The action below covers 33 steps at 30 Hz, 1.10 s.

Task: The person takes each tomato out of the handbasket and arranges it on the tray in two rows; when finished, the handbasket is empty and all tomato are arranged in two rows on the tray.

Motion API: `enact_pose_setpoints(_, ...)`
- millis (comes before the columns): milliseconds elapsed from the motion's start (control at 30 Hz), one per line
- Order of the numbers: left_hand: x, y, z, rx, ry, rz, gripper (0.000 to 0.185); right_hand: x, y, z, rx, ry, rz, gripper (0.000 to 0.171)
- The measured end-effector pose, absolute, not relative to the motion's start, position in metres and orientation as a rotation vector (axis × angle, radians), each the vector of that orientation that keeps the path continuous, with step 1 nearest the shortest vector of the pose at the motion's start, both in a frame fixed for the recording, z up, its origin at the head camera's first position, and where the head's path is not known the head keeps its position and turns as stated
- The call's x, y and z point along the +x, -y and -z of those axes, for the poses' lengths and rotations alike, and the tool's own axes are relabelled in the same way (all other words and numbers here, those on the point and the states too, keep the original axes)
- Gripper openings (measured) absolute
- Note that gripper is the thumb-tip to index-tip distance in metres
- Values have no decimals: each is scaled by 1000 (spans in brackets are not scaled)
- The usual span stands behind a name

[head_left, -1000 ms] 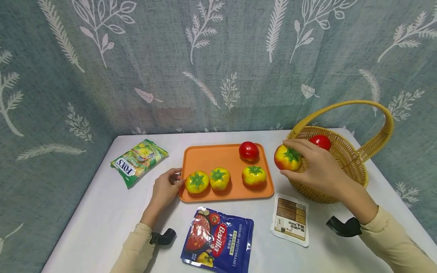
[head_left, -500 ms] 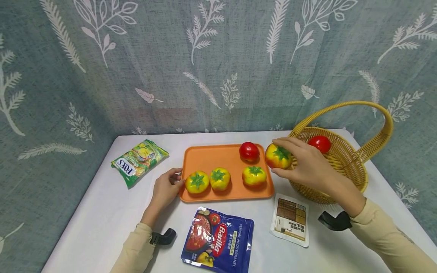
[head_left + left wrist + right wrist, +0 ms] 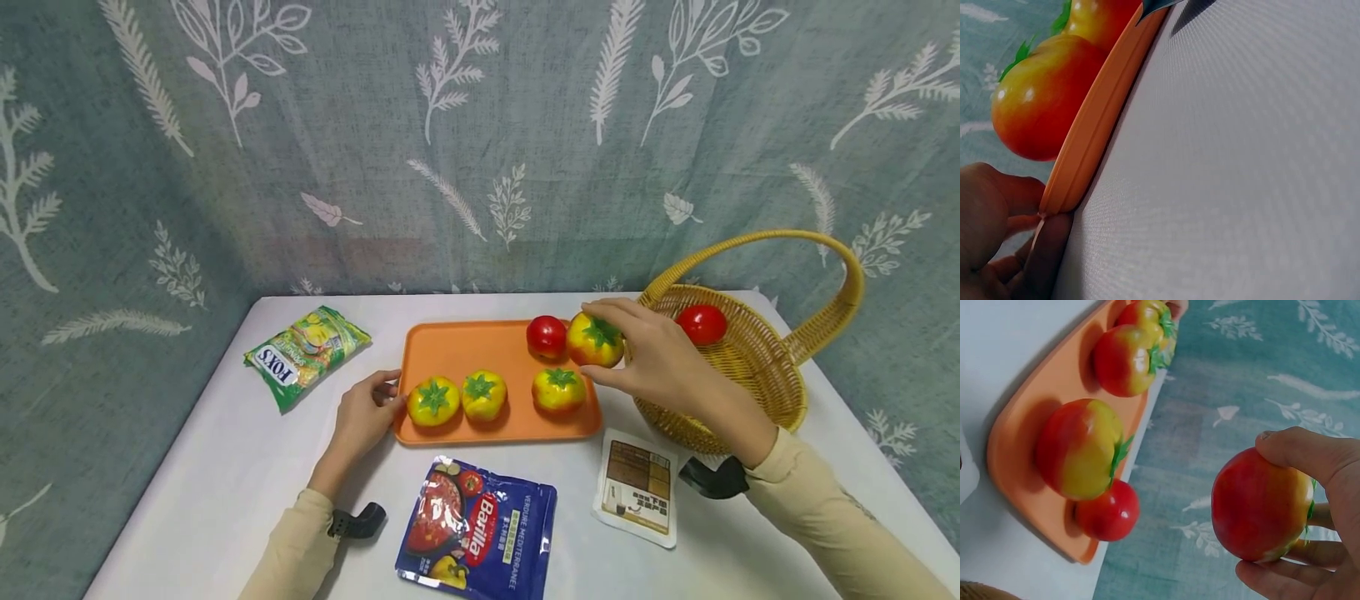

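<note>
Yellow-and-red fruit (image 3: 593, 340), held in the air by the right end of an orange tray (image 3: 465, 343). The worktop (image 3: 585, 542) is white. On it, at the right, stands a ribbed, woven basket (image 3: 765, 383) with a tall arched handle. The tray is smooth, shallow and round-cornered; the left hand (image 3: 363, 417) pinches its left edge, which should steady it. The right hand (image 3: 660, 354) curves its fingers round the glossy fruit, leafy green cap toward the palm. Such slick skin likely calls for an even grip and slow handling, clear of the smaller red fruit (image 3: 547, 337) in the tray's far right corner.
</note>
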<state>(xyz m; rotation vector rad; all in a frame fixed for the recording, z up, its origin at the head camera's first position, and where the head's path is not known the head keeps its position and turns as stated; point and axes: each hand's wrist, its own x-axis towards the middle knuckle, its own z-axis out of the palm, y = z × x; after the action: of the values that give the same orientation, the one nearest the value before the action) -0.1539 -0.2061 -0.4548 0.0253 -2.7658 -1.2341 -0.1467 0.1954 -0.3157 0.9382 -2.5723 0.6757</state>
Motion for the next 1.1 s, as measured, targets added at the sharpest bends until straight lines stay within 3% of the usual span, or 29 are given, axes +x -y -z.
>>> enact_pose_setpoints(1100,-153,205,454,43,2770,1242,40,-184,-154,318,961,2678,-724,72)
